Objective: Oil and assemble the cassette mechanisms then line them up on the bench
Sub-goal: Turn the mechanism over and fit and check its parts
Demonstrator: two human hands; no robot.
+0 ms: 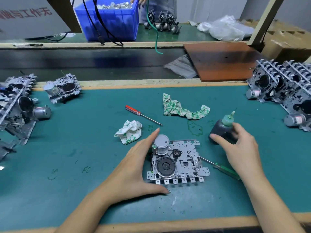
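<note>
Working across the green surface point(84, 148), I have the big things parked out of my way: the batch of cassette mechanisms on the right point(284, 91) stands packed in rows at the far right edge, and another cluster of mechanisms point(18, 105) sits at the left edge, so the middle stays free for the one in hand. That cassette mechanism point(178, 162) lies flat in front of me, flywheel side up, its row of key tabs toward me.

My left hand point(134, 167) is spread wide, fingers straight along the mechanism's left side with a fingertip against the motor point(161, 144) and the thumb stretched along the near edge; I judge this is to keep the chassis from sliding while I oil it. My right hand point(239, 147) has its fingers curled round the dark oil bottle point(222, 130), which stands upright on the surface just right of the mechanism, nozzle up, apart from the metal.

A stained rag point(183, 110) lies beyond, a crumpled rag point(129, 132) near my left fingertips, both handy for wiping drips. The green-handled screwdriver point(225, 170) lies partly under my right wrist, its tip touching the mechanism's right edge; the red-handled screwdriver point(141, 114) rests farther back.
</note>
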